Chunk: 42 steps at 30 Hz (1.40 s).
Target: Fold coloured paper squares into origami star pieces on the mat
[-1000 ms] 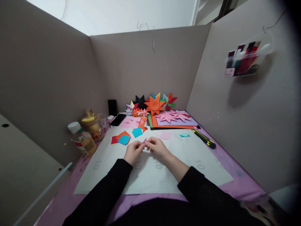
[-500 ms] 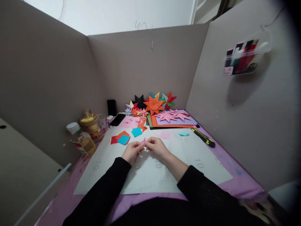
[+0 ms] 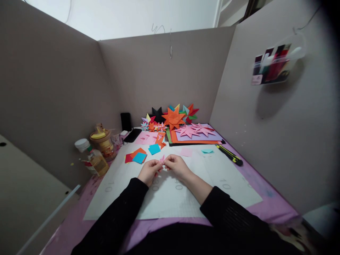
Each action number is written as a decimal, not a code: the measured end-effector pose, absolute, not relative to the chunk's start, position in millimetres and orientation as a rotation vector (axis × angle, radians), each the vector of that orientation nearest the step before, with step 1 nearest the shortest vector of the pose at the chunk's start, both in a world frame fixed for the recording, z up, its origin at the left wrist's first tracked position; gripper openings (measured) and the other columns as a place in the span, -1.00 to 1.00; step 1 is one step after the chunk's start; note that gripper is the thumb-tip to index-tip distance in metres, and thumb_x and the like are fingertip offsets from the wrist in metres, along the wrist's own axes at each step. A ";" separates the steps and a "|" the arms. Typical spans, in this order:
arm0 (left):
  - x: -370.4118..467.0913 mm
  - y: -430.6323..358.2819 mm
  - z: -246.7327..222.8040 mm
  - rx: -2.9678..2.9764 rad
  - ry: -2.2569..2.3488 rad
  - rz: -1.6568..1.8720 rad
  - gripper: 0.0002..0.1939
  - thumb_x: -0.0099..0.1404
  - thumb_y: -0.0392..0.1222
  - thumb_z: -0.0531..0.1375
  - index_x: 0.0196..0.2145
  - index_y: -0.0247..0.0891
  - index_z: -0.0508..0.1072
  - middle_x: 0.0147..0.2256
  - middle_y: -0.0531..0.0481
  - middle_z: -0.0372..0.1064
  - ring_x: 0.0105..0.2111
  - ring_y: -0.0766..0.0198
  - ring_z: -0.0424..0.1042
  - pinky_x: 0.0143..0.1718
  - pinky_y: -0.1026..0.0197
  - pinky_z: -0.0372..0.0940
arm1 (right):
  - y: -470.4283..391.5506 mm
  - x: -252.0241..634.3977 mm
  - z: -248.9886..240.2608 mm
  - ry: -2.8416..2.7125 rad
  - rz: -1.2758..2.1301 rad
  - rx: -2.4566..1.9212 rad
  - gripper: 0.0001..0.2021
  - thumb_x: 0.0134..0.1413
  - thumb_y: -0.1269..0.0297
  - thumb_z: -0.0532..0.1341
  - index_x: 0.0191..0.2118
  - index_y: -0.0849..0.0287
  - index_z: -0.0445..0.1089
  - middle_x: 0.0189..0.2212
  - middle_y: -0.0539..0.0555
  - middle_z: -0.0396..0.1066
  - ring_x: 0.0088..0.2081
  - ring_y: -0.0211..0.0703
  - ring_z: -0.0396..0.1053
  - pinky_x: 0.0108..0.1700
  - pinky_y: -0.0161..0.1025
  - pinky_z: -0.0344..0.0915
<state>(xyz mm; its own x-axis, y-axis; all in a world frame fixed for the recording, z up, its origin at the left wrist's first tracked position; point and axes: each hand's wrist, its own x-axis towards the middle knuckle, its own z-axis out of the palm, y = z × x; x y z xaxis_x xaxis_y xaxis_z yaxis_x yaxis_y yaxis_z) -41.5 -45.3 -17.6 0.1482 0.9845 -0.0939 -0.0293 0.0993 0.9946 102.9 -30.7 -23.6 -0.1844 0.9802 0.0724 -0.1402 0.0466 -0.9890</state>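
Observation:
A small folded piece of pink paper [image 3: 163, 159] is pinched between my two hands, its pointed tip standing up above the fingers. My left hand [image 3: 150, 171] grips its left side, and my right hand [image 3: 177, 165] grips its right side. Behind the hands lie blue paper squares [image 3: 154, 149], and to the left orange and red squares [image 3: 138, 153] overlap. A flat pink square [image 3: 186, 152] rests beyond my right hand, with a folded turquoise paper [image 3: 207, 151] further right.
Folded paper stars [image 3: 174, 118] stand against the back wall. Pink stars [image 3: 188, 131] lie on stacked coloured sheets at the back. A yellow-black utility knife [image 3: 229, 155] lies at the right. At the left edge are a glue bottle [image 3: 97, 161], a tub [image 3: 104, 141] and a phone [image 3: 132, 135].
Both hands keep almost the same place and grip. The folded pink paper shows only a very slight shift between the fingers.

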 end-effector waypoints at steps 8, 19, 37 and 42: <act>-39.5 -48.1 -15.8 1.265 1.211 0.970 -0.62 0.03 0.10 0.20 -0.52 -0.34 0.32 -0.65 0.13 0.20 -0.78 0.54 0.03 -0.78 0.41 -0.12 | -31.8 102.3 -23.5 -1.303 1.246 -1.006 -0.91 -0.21 0.35 0.20 -0.58 0.22 0.27 -0.72 -0.09 0.25 -0.65 -0.36 0.19 -0.58 -0.41 0.10; -36.4 -50.9 -10.9 1.409 1.277 1.015 -0.61 0.07 0.11 0.16 -0.57 -0.31 0.25 -0.69 0.17 0.12 -0.76 0.51 0.02 -0.75 0.40 -0.09 | -32.1 101.5 -25.0 -1.326 1.238 -0.975 -0.87 -0.20 0.33 0.20 -0.58 0.20 0.22 -0.70 -0.08 0.27 -0.63 -0.34 0.22 -0.56 -0.39 0.14; -38.7 -50.8 -8.4 1.811 1.376 1.085 -0.73 0.13 -0.06 0.07 -0.59 -0.30 0.27 -0.63 0.13 0.09 -0.57 0.40 0.09 -0.53 0.34 0.01 | -36.0 102.7 -18.8 -1.264 1.477 -0.886 -0.74 -0.21 0.15 0.28 -0.57 0.22 0.26 -0.64 -0.08 0.21 -0.63 -0.42 0.09 -0.61 -0.43 0.01; -40.5 -48.9 -11.1 1.844 1.410 1.076 -0.75 0.11 -0.08 0.07 -0.60 -0.29 0.26 -0.63 0.13 0.09 -0.56 0.39 0.10 -0.51 0.34 0.01 | -32.8 102.7 -22.3 -1.249 1.486 -0.909 -0.75 -0.26 0.15 0.29 -0.58 0.22 0.30 -0.68 -0.10 0.21 -0.66 -0.42 0.08 -0.60 -0.41 0.01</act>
<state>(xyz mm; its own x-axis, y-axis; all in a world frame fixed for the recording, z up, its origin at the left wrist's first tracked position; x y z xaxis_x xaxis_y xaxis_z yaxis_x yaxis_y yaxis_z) -40.5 -48.9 -11.1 0.1181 0.9602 0.2530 0.4973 -0.2777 0.8219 102.7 -32.8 -22.3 -0.2647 0.9636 0.0364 -0.2016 -0.0184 -0.9793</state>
